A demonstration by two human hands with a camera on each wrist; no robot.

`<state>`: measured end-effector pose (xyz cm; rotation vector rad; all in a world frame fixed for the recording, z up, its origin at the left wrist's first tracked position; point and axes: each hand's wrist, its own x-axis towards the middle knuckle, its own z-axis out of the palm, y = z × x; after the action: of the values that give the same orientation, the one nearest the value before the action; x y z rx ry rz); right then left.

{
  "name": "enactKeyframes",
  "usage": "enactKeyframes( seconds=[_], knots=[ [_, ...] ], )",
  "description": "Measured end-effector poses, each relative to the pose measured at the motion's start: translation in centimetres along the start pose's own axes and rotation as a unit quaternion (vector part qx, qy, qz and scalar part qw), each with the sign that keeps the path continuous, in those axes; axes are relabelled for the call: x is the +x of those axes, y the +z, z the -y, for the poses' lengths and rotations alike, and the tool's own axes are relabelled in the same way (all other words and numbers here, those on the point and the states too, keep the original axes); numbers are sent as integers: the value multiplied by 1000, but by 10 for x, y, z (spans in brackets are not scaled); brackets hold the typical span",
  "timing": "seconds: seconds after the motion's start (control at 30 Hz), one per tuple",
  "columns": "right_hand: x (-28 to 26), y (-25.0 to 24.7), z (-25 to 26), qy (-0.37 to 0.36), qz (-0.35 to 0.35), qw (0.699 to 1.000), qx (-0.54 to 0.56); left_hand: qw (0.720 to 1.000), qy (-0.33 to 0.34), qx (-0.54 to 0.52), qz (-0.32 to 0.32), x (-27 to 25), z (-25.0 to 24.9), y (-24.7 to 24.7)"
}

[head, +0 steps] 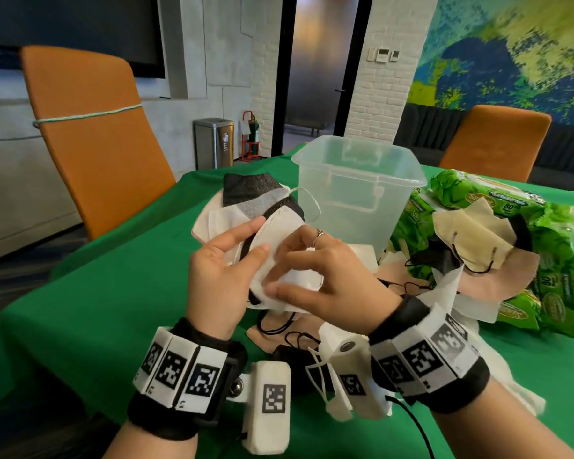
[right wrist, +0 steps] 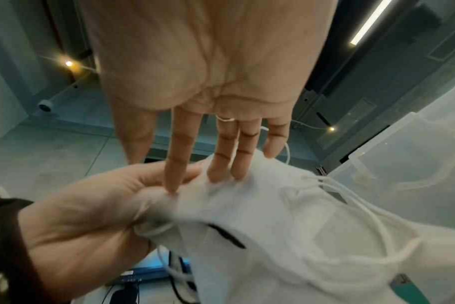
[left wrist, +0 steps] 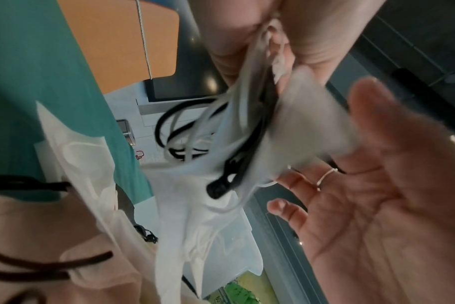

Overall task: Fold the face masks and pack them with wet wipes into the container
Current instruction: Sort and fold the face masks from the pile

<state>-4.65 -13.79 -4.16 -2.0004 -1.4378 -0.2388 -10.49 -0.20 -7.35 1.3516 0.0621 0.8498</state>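
Obs.: centre of the head view, both hands work one white face mask (head: 280, 256) held up off the green tabletop (head: 90, 286). Left hand (head: 221, 276) has thumb and fingers curled on the mask's left edge, pinching it. Right hand (head: 325, 286) lies over the mask from the right with fingers fairly straight, pressing the fabric flat; the right wrist view shows those fingertips (right wrist: 222, 172) on the white cloth beside the left thumb. A black strip shows between the white layers, so possibly two masks are stacked; cannot tell.

Container (head: 358, 193): clear, lidless, upper centre of frame, nothing visible inside. Wet wipes (head: 550, 260), green packs, at right, with a beige mask (head: 474, 240) draped on them. More masks, black and white, piled behind the hands (head: 256, 197).

Judgement: folding step, early in the task; nothing packed yet.

Technique notes: bring the two halves together along the centre seam, match the edges, then run the right fingers along the crease while the left pinch stays fixed. Tuck the ear loops (left wrist: 185, 135) inside before creasing; loose loops could snag neighbouring masks. Keep the fold small enough to lie flat in the container.
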Motion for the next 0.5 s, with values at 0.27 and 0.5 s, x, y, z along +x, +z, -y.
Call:
enactKeyframes(
  seconds=[0.27, 0.5],
  knots=[
    [15, -15, -6, 110, -126, 986, -7, 999, 19, 43, -1, -3, 1, 1],
    [15, -10, -5, 84, -188, 978, 21, 998, 26, 55, -6, -5, 2, 1]
  ],
)
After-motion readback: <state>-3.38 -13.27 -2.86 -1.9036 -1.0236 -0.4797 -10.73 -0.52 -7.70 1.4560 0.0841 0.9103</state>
